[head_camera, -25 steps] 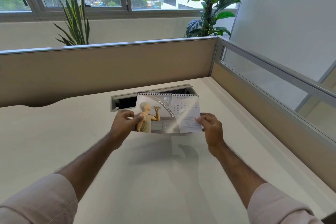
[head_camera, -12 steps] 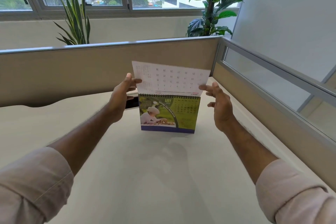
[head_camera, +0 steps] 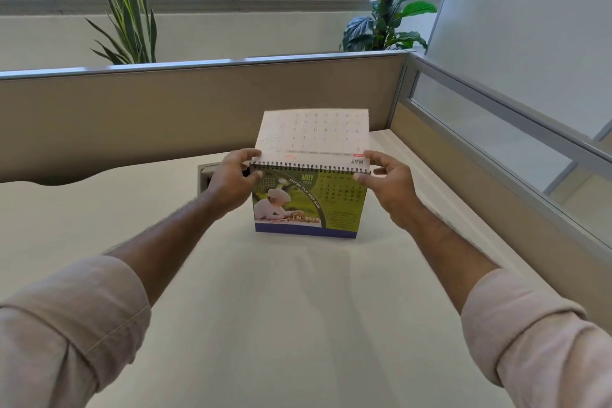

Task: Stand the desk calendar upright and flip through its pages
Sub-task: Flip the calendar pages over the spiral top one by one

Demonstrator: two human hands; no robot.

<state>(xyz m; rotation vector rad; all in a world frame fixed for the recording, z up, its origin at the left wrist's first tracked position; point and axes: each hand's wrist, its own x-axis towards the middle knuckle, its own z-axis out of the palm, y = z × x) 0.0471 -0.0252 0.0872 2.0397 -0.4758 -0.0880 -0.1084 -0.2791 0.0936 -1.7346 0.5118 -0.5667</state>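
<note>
The desk calendar (head_camera: 308,205) stands upright on the white desk (head_camera: 265,308), its green May page with a child's picture facing me. A white page (head_camera: 314,136) is lifted above the spiral binding, its back showing an upside-down grid and "MAY". My left hand (head_camera: 231,182) grips the calendar's top left corner at the binding, fingers on the lifted page's lower edge. My right hand (head_camera: 387,182) pinches the top right corner, thumb on the green page and fingers behind.
A cable slot (head_camera: 207,175) is cut in the desk behind my left hand. Beige partitions (head_camera: 165,116) close the back, and a glass-topped one (head_camera: 496,149) runs along the right. Two potted plants (head_camera: 132,10) stand beyond.
A second ago I held the calendar tilted above the desk. It came to stand upright; the white page went up, and both hands have moved from its sides to the binding's corners.
</note>
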